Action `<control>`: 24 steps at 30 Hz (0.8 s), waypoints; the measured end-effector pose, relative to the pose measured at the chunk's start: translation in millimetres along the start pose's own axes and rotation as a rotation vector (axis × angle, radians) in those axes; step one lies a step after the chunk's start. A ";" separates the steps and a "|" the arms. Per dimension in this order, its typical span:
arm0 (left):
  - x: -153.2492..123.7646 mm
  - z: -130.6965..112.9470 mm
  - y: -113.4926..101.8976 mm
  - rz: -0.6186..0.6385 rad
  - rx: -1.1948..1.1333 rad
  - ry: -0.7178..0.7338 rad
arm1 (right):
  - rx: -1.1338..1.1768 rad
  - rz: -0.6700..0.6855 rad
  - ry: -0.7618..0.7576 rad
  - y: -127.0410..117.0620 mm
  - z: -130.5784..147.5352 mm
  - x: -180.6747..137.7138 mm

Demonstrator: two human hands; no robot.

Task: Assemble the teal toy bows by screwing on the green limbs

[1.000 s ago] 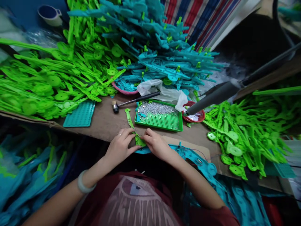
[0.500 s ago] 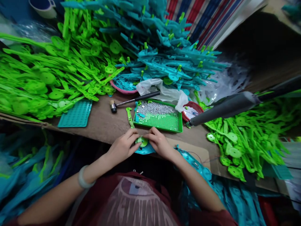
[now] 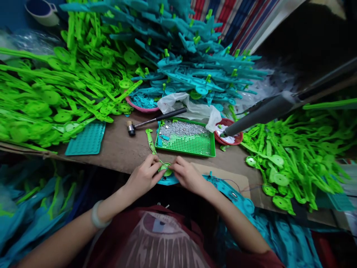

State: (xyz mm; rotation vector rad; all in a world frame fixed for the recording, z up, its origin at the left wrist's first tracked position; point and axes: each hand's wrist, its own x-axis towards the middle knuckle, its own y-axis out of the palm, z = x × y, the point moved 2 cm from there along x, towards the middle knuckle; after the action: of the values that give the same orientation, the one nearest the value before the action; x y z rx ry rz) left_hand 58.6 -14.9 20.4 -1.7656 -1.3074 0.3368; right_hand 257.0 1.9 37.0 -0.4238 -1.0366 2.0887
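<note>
At the bench edge, a green plastic piece with a round end [image 3: 166, 172] sits over a blue plastic toy part [image 3: 168, 181]. My left hand [image 3: 143, 174] is closed at its left side, thumb and fingers pinched by a thin wire [image 3: 161, 161] that crosses the green disc. From the other side my right hand [image 3: 186, 174] pinches at the disc's edge, where the wire ends; the fingertips partly hide it. The blue part runs on under my right wrist to a longer blue section [image 3: 232, 191] with thin coloured wires beside it. A narrow green arm piece [image 3: 150, 140] lies just beyond my left hand.
A green tray [image 3: 185, 148] of small metal screws lies ahead, with a hammer [image 3: 156, 120] behind. Red [image 3: 237, 139] and pink [image 3: 143, 109] baskets hold small parts. Piles of green [image 3: 52, 96] and blue [image 3: 192, 70] pieces surround the bench. A dark grey rod [image 3: 256, 113] slants in from the right.
Thin wire now shows across the green disc between my fingers. Both hands stay close together at the part, with small finger shifts; the view has moved slightly.
</note>
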 end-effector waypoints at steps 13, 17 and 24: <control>-1.3 -17.2 -1.9 0.129 0.250 -0.037 | -0.229 0.042 0.096 6.0 13.7 -8.4; 6.0 -25.8 0.4 0.082 0.390 -0.112 | -0.377 0.028 -0.036 1.0 -4.0 -17.8; 13.3 -38.6 8.1 0.074 0.236 0.102 | -0.470 -0.084 -0.141 2.8 -12.2 -28.3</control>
State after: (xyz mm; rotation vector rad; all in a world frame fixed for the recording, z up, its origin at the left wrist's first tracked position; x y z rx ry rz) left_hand 94.6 -22.6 39.8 -1.6128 -1.0853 0.4190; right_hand 281.4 -13.8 26.3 -0.4549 -1.6098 1.8108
